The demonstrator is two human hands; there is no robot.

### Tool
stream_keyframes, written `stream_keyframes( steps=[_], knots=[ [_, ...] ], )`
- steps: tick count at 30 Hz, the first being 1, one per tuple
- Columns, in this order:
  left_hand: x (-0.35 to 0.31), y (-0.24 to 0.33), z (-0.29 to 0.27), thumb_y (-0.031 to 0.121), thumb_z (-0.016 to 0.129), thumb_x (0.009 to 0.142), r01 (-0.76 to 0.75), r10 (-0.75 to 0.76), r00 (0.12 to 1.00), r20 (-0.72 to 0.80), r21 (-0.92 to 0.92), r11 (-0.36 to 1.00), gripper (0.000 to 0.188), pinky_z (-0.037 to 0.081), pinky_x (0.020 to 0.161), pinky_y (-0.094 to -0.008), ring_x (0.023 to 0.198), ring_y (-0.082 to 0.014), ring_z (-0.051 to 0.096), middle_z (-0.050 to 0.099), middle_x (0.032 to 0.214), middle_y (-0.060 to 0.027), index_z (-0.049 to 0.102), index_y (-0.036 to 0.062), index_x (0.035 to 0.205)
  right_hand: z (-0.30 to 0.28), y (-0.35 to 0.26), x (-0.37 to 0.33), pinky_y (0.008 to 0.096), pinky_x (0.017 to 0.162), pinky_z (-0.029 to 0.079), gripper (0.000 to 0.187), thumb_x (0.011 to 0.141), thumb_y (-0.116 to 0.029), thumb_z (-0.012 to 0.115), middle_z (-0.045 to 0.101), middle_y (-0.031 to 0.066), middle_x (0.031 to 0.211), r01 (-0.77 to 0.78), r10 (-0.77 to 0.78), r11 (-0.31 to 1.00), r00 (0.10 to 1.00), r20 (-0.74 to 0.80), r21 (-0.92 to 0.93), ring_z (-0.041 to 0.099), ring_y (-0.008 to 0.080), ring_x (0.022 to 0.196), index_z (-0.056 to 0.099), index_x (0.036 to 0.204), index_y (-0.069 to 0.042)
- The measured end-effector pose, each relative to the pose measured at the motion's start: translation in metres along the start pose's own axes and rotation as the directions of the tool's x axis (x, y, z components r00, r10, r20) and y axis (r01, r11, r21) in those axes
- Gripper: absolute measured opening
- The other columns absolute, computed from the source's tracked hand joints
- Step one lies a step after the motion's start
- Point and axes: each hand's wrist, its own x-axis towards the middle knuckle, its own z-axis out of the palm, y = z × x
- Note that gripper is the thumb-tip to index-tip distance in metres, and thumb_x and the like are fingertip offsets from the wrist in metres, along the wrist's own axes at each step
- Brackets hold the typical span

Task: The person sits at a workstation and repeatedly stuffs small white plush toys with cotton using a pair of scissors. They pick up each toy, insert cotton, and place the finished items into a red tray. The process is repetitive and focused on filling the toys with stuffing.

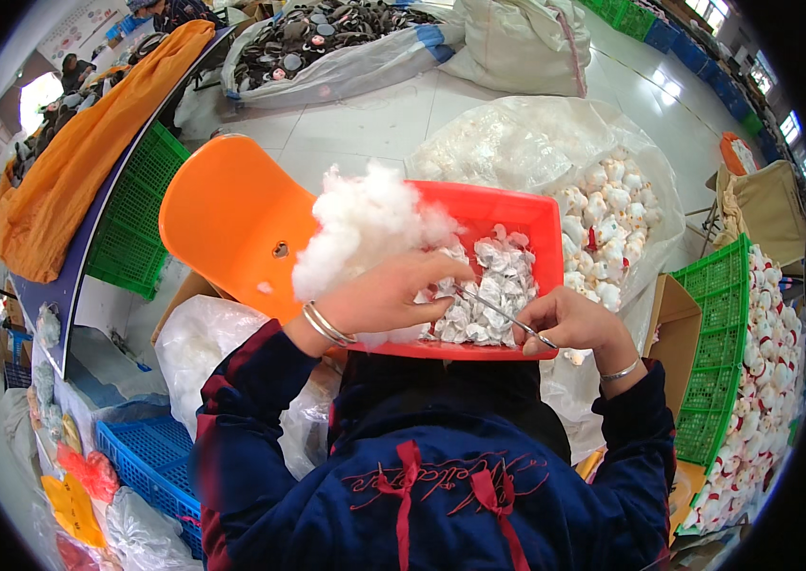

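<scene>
A red plastic tub (547, 224) rests at my lap, holding a heap of small white fabric pieces (503, 276) and a fluffy mound of white stuffing (365, 224). My left hand (393, 295) is over the tub, in front of the stuffing, with fingers and thumb curled toward each other; what lies between them blends into the white heap. In my right hand (569, 319), at the tub's near right corner, is a thin metal tool like forceps (503, 312). Its tip reaches over the pieces toward my left fingertips.
An orange chair (231, 214) stands left of the tub. Beyond the tub's right side lies a clear plastic bag (507, 133) of small white stuffed items (607, 224). Green crates (712, 352) border the right. A blue crate (150, 457) sits at lower left. Sacks stand farther back.
</scene>
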Motion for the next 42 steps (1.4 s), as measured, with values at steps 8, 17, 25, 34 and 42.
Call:
stream_keyframes(
  steps=[8, 17, 25, 34, 42],
  knots=[
    [0.009, -0.013, 0.008, 0.012, 0.070, 0.090, -0.217, 0.218, 0.976, 0.005, -0.059, 0.974, 0.021, 0.048, 0.092, -0.0403, 0.092, -0.0279, 0.065, 0.068, 0.097, -0.0090, 0.067, 0.0085, 0.110, -0.009, 0.026, -0.017, 0.0255, 0.075, 0.052, 0.025, 0.078, -0.008, 0.086, 0.073, 0.0014, 0.086, 0.003, -0.002, 0.998, 1.000, -0.014, 0.062, 0.065, 0.0080, 0.082, 0.076, 0.099, 0.000],
    [-0.015, 0.012, 0.014, 0.006, 0.066, 0.083, -0.074, 0.075, 0.997, 0.001, -0.151, 0.986, 0.010, 0.049, 0.067, -0.0393, 0.074, -0.0299, 0.062, 0.062, 0.081, -0.0128, 0.062, 0.0032, 0.090, 0.006, 0.015, -0.020, 0.0250, 0.078, 0.051, 0.029, 0.079, -0.006, 0.086, 0.073, 0.0004, 0.089, -0.073, 0.072, 0.997, 0.996, 0.056, 0.021, 0.064, 0.0069, 0.086, 0.075, 0.105, 0.001],
    [-0.030, 0.008, 0.021, 0.010, 0.066, 0.081, -0.007, -0.006, 0.986, -0.168, -0.073, 0.997, 0.015, 0.048, 0.065, -0.0380, 0.071, -0.0280, 0.060, 0.060, 0.079, -0.0138, 0.060, 0.0024, 0.093, 0.026, 0.004, -0.015, 0.0246, 0.076, 0.053, 0.024, 0.078, -0.001, 0.084, 0.072, 0.0018, 0.086, -0.131, 0.130, 0.991, 0.989, -0.065, -0.019, 0.065, 0.0082, 0.081, 0.075, 0.100, 0.003],
    [-0.036, -0.001, 0.020, 0.010, 0.068, 0.082, -0.022, 0.005, 0.993, -0.121, -0.137, 0.990, 0.014, 0.048, 0.064, -0.0396, 0.071, -0.0292, 0.062, 0.062, 0.077, -0.0144, 0.061, 0.0026, 0.092, 0.030, -0.001, -0.010, 0.0247, 0.075, 0.052, 0.023, 0.078, -0.002, 0.084, 0.072, 0.0004, 0.085, -0.083, 0.082, 0.996, 0.996, -0.034, -0.033, 0.064, 0.0075, 0.081, 0.075, 0.099, 0.002],
    [-0.045, -0.001, 0.006, 0.007, 0.069, 0.083, -0.021, -0.023, 0.990, -0.138, -0.310, 0.951, 0.010, 0.049, 0.067, -0.0348, 0.073, -0.0205, 0.062, 0.062, 0.079, -0.0098, 0.064, 0.0025, 0.090, 0.031, -0.005, -0.017, 0.0245, 0.070, 0.053, 0.022, 0.080, -0.010, 0.086, 0.072, -0.0004, 0.082, -0.071, 0.063, 0.988, 0.996, -0.060, -0.134, 0.064, 0.0068, 0.078, 0.076, 0.096, 0.001]
  ],
)
